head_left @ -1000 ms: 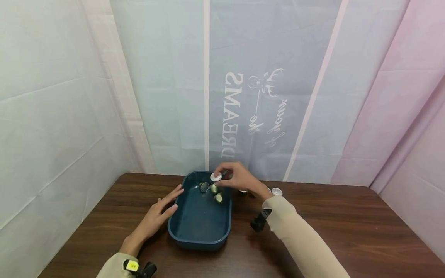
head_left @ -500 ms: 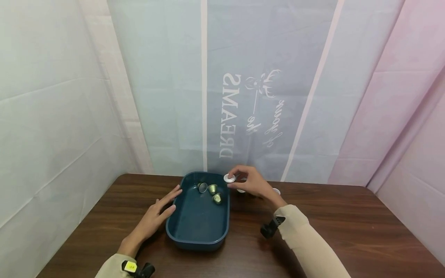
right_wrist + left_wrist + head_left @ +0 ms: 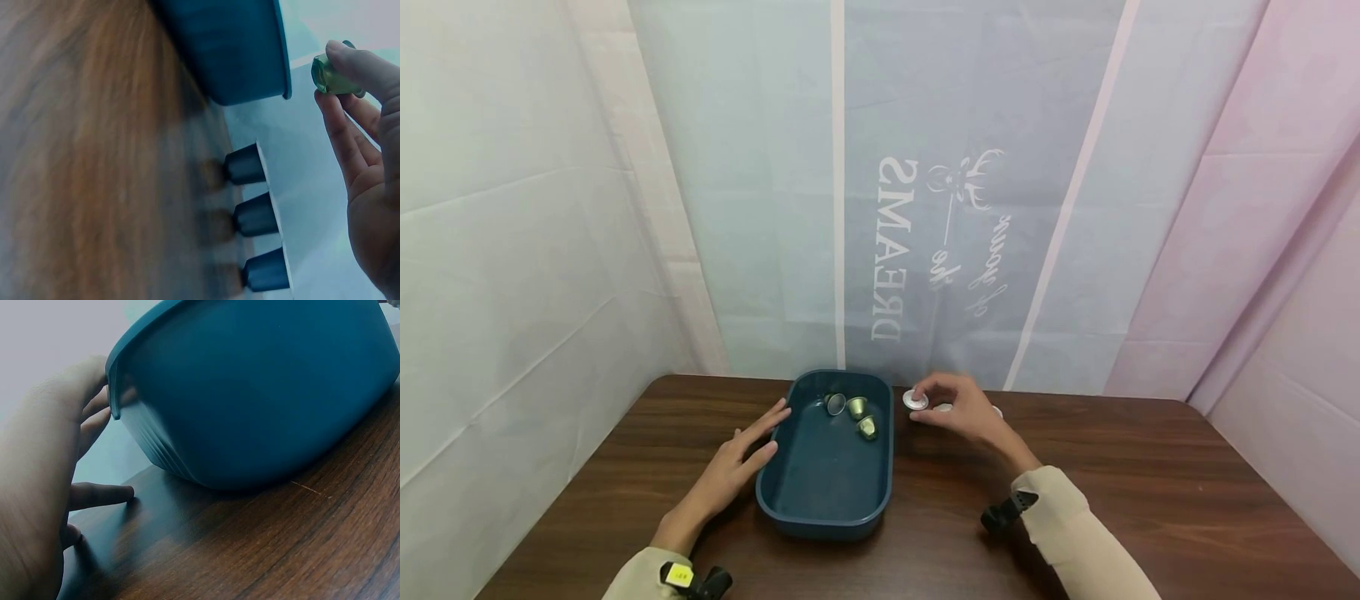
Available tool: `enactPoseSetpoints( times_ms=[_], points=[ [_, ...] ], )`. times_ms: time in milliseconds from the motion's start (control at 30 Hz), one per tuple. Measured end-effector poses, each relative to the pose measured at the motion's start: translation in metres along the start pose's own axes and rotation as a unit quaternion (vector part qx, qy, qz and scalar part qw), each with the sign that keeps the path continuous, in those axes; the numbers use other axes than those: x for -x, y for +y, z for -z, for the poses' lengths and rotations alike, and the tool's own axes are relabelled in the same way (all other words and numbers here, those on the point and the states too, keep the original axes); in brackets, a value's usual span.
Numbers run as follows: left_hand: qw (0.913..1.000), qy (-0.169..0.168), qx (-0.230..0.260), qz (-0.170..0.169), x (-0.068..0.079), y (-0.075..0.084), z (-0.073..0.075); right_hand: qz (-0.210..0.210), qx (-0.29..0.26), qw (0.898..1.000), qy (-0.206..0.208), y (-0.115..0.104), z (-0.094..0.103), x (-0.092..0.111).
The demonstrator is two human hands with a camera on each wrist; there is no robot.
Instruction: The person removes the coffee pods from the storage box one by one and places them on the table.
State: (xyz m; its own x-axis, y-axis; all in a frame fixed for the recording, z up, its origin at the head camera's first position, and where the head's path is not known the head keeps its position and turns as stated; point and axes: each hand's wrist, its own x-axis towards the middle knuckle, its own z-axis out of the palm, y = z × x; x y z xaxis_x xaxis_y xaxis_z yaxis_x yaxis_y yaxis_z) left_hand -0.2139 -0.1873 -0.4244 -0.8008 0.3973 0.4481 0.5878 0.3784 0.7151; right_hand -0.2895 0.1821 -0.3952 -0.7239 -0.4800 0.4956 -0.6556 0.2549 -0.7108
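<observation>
My right hand (image 3: 962, 408) pinches a coffee capsule (image 3: 915, 400) between thumb and fingers, just right of a dark blue bin (image 3: 823, 527). Its silver foil lid faces up in the head view, while the right wrist view shows its green body (image 3: 337, 75) above the table. Three more capsules lie inside the bin near its far end: one (image 3: 836, 405) turned with its round lid showing, and two gold-green ones (image 3: 857, 407) beside it. My left hand (image 3: 730, 471) stays at the bin's left rim with fingers extended; two fingers touch the wood in the left wrist view.
Three dark blue capsules (image 3: 256, 215) stand in a row on the table right of the bin, foil lids up, partly hidden behind my right hand in the head view. A printed curtain (image 3: 775, 208) hangs behind the brown wooden table (image 3: 1150, 483).
My right hand has carried the pinched capsule rightward and down, from over the bin's far end to outside its right rim. My left hand keeps its place at the bin.
</observation>
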Motion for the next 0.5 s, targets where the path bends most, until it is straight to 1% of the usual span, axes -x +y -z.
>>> enactPoseSetpoints(
  times_ms=[100,267,367,500],
  points=[
    [1.0000,0.000,0.002,-0.001,0.000,0.001,0.000,-0.004,0.013,1.000,0.004,0.012,0.000,0.006],
    [1.0000,0.001,0.002,-0.001,0.000,0.002,0.000,0.015,0.043,0.999,0.009,0.016,0.000,0.015],
    [1.0000,0.002,-0.001,0.000,0.000,0.001,0.000,0.016,0.050,0.999,0.015,0.009,0.000,0.021],
    [1.0000,0.001,-0.004,0.001,0.000,0.001,0.000,-0.007,0.039,0.999,0.021,-0.008,0.000,0.027]
  ],
)
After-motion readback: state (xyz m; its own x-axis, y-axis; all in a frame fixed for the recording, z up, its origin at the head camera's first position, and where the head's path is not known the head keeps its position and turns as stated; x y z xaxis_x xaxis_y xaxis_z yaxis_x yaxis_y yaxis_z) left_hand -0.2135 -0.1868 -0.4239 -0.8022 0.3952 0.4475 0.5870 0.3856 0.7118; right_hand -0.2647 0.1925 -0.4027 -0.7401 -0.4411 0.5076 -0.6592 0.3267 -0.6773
